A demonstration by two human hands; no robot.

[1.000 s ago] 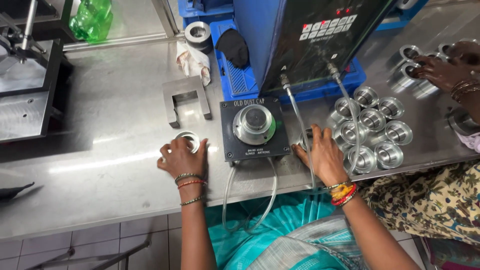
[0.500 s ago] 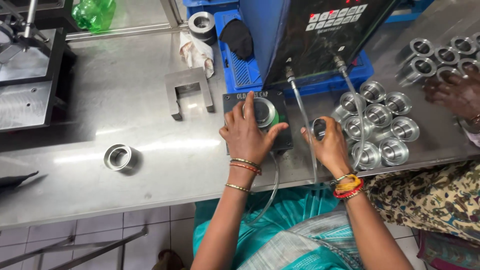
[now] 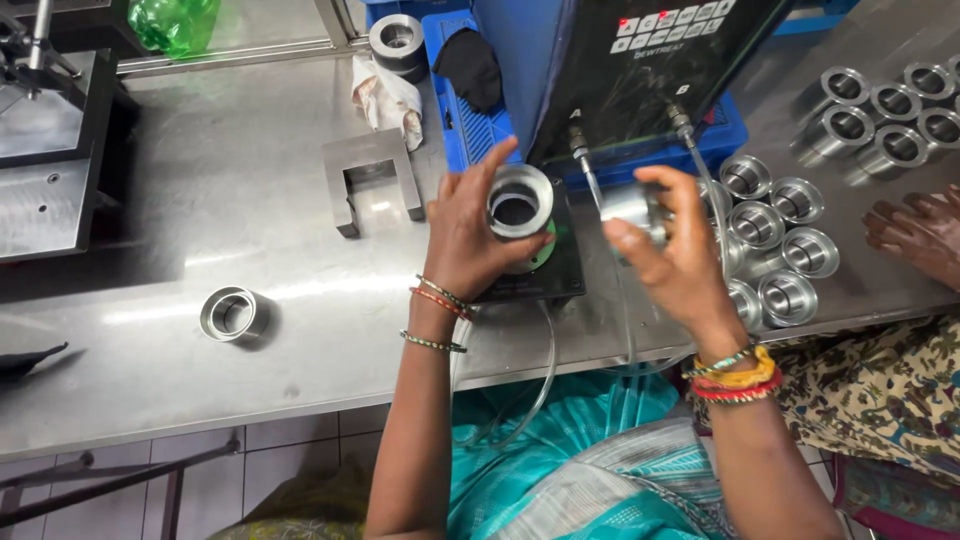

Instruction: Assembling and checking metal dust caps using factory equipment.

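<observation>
**Two steel rings up in the air over the gauge block**

The left hand is lifting a short, shiny steel ring with a dark bore, its grip wrapping the ring's left side, thumb at the lower rim and fingers spreading up behind it. The ring is sitting just above the black square gauge block with a green disc on top, apparently clear of it.

The right hand is holding a second bright steel ring at about the same height, its grip clamping it between thumb below and curled fingers over the top. The two rings are hovering near each other, not touching.

Just right of that hand, a cluster of matching machined steel rings is standing on the brushed steel surface; one lone steel ring is lying well apart to the left. A grey U-shaped metal block is resting behind the left hand. Another person's hand is lying at the right edge.
</observation>
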